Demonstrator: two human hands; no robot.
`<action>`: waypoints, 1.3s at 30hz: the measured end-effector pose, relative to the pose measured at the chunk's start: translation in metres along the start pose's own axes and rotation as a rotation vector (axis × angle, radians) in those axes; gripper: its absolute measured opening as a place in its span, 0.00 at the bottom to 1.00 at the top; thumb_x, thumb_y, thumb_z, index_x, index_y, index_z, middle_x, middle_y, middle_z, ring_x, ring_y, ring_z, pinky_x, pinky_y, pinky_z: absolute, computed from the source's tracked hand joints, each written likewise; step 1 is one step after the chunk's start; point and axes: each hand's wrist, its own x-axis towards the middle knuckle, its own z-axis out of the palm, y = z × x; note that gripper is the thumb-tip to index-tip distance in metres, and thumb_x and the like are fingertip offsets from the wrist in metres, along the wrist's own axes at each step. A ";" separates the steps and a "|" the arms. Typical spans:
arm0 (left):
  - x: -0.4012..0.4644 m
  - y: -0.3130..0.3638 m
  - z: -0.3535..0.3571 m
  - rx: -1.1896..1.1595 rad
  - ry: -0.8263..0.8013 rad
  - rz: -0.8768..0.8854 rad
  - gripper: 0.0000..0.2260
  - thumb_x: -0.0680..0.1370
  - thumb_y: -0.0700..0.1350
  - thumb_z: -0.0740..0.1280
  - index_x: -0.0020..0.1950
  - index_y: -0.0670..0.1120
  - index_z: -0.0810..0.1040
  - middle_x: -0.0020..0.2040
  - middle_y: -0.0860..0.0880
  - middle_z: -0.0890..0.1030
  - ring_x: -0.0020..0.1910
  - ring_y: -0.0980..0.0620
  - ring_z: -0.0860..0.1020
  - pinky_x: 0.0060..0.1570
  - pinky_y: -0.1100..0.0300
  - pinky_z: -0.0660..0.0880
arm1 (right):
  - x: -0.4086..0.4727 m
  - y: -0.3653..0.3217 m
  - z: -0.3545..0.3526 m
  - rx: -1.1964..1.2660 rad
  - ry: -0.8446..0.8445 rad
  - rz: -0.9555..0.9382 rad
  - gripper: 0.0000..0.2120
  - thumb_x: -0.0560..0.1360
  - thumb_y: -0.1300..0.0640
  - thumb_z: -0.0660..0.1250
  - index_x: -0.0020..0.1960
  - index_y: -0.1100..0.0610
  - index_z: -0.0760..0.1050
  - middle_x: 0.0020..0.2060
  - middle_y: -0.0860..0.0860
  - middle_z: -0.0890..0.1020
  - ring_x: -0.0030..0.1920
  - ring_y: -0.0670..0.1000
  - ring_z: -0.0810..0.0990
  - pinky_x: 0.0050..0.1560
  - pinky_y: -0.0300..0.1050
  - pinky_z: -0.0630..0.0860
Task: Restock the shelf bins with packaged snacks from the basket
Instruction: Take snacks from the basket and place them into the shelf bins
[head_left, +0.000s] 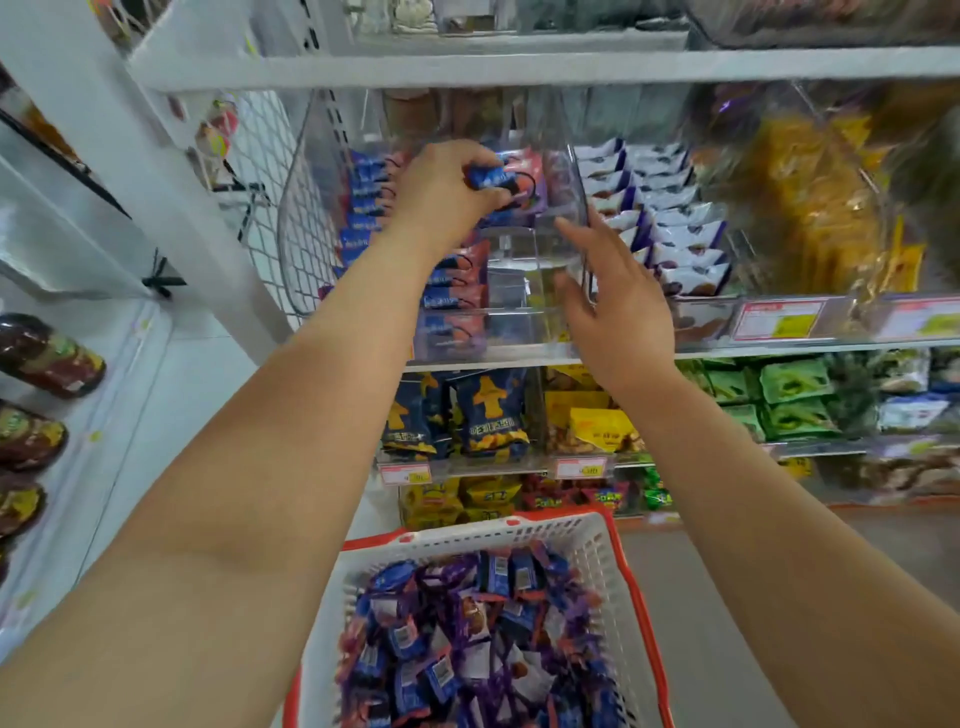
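Your left hand (447, 192) is curled around a small blue snack packet (491, 176), pinching it between thumb and fingers just above the clear shelf bin (524, 317). Your right hand (613, 296) is spread open with straight fingers, resting against the bin's right wall as if steadying it. Directly under your left hand, a row of the same packets (452, 291) stands on edge along the bin's left side; to the right of that row the bin is bare. Well below both hands sits the basket (587, 540), heaped with more blue and purple packets (467, 634).

These packets look light and soft: thin film wrappers, probably slick, with something crushable inside. Hold each by its flat faces across the middle, not by the crimped ends, which would likely slip. A light pinch should be enough; squeezing harder risks breaking the contents. The packet in your left hand is partly blurred, so its exact tilt is hard to tell. The bin wall looks stiff but smooth, so press it flat-handed.
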 end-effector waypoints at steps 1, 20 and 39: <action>0.011 -0.002 0.005 0.042 -0.035 0.010 0.16 0.73 0.47 0.75 0.60 0.48 0.81 0.57 0.50 0.81 0.55 0.53 0.78 0.56 0.62 0.72 | -0.001 0.000 0.001 0.001 0.002 0.002 0.21 0.81 0.56 0.61 0.73 0.47 0.67 0.75 0.47 0.65 0.66 0.50 0.73 0.68 0.51 0.67; 0.036 -0.022 0.038 0.422 -0.168 -0.029 0.15 0.73 0.54 0.74 0.57 0.52 0.78 0.66 0.45 0.71 0.69 0.40 0.63 0.64 0.47 0.63 | -0.003 0.005 0.005 -0.052 0.034 -0.032 0.20 0.81 0.57 0.60 0.73 0.49 0.68 0.74 0.52 0.68 0.72 0.50 0.66 0.68 0.40 0.53; -0.070 0.020 -0.002 0.123 -0.062 0.242 0.06 0.76 0.46 0.70 0.52 0.49 0.82 0.46 0.55 0.77 0.51 0.50 0.77 0.51 0.58 0.71 | -0.004 -0.005 -0.013 0.130 -0.123 0.062 0.23 0.80 0.54 0.63 0.74 0.45 0.64 0.75 0.46 0.65 0.72 0.51 0.66 0.72 0.53 0.63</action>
